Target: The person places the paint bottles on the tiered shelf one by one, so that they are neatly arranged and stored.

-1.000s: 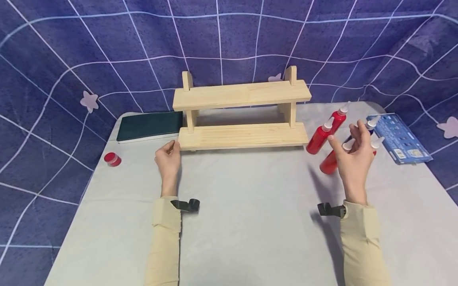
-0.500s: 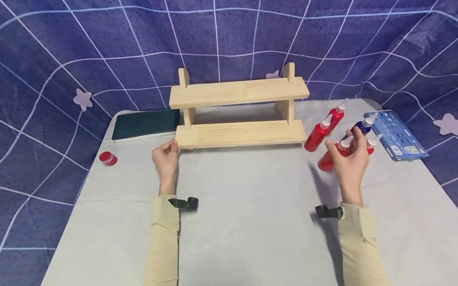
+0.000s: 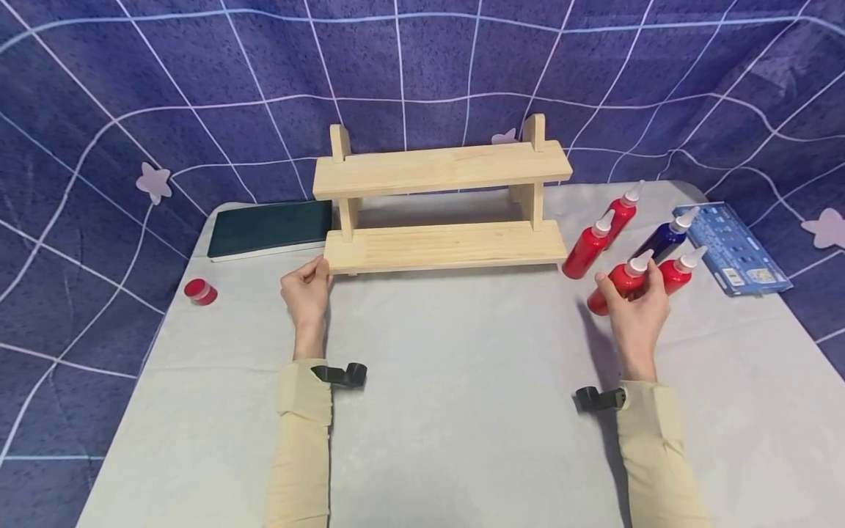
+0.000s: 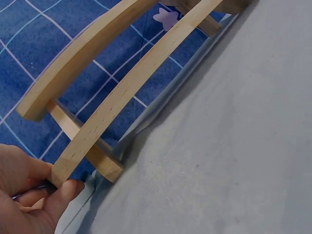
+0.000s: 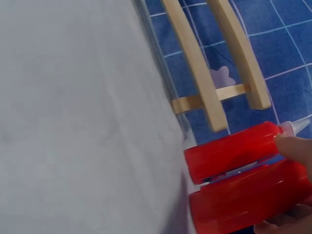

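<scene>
A two-tier wooden shelf point(image 3: 442, 247) stands at the back of the table. At its lower board's left end, the left hand point(image 3: 306, 295) pinches the board point(image 4: 105, 114) between thumb and fingers, plain in the left wrist view. Over on the right, the right hand point(image 3: 637, 317) has its thumb and fingers around the front red bottle point(image 3: 610, 290), upright with a white nozzle. The right wrist view shows this bottle point(image 5: 243, 200) between thumb and fingers, beside another red bottle point(image 5: 234, 151). Part of the right hand's fingers is hidden behind the bottle.
Two red bottles, one near the shelf point(image 3: 584, 253) and one behind it point(image 3: 620, 218), a blue bottle point(image 3: 660, 242) and another red bottle point(image 3: 675, 276) surround the right hand. A blue flat package point(image 3: 738, 249) lies right, a dark green box point(image 3: 271, 229) and red jar point(image 3: 200, 292) left.
The right hand has moved left and slightly down from above the bottles onto the front red one, uncovering the blue bottle. The left hand stays at the board's end. The view has shifted slightly.
</scene>
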The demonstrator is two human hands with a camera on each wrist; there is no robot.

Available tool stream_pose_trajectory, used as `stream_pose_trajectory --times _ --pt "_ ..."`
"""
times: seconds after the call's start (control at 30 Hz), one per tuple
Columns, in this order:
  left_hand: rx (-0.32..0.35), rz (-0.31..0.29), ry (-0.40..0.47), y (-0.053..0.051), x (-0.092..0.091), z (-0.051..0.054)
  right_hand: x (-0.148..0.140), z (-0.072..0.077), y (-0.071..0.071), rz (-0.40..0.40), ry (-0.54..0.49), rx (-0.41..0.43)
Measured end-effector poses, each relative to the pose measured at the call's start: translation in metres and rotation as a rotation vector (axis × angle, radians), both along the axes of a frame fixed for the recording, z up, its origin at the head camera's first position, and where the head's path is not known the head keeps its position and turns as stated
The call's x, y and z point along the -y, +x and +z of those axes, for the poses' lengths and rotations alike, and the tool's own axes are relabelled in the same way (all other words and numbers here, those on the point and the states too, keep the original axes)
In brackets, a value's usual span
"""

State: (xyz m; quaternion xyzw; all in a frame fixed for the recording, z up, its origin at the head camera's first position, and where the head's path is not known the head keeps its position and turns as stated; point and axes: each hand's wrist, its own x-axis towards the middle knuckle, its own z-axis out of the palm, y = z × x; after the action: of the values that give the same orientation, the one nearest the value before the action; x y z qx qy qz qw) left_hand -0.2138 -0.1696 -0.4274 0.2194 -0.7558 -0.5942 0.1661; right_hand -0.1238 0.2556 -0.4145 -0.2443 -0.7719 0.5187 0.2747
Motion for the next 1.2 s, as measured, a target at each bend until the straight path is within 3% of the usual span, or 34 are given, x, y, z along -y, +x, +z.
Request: stream_pose_trajectory --times 0.27,0.57,0.83,1.2 --pt "-0.015 -0.002 0.024 0.000 -0.001 0.004 0.004 -0.007 0.001 -0.068 0.034 -0.023" --pt "-0.034 -0.005 0.010 0.000 -0.004 0.004 0.002 -0.003 0.002 -0.109 0.024 0.006" --pt "-0.031 0.008 0.010 -0.001 -0.004 0.001 0.004 0.015 0.003 -0.097 0.040 -0.081" --pt "-0.029 0.016 0.048 0.001 -0.002 0.000 0.013 0.050 -0.003 -0.009 -0.072 -0.193"
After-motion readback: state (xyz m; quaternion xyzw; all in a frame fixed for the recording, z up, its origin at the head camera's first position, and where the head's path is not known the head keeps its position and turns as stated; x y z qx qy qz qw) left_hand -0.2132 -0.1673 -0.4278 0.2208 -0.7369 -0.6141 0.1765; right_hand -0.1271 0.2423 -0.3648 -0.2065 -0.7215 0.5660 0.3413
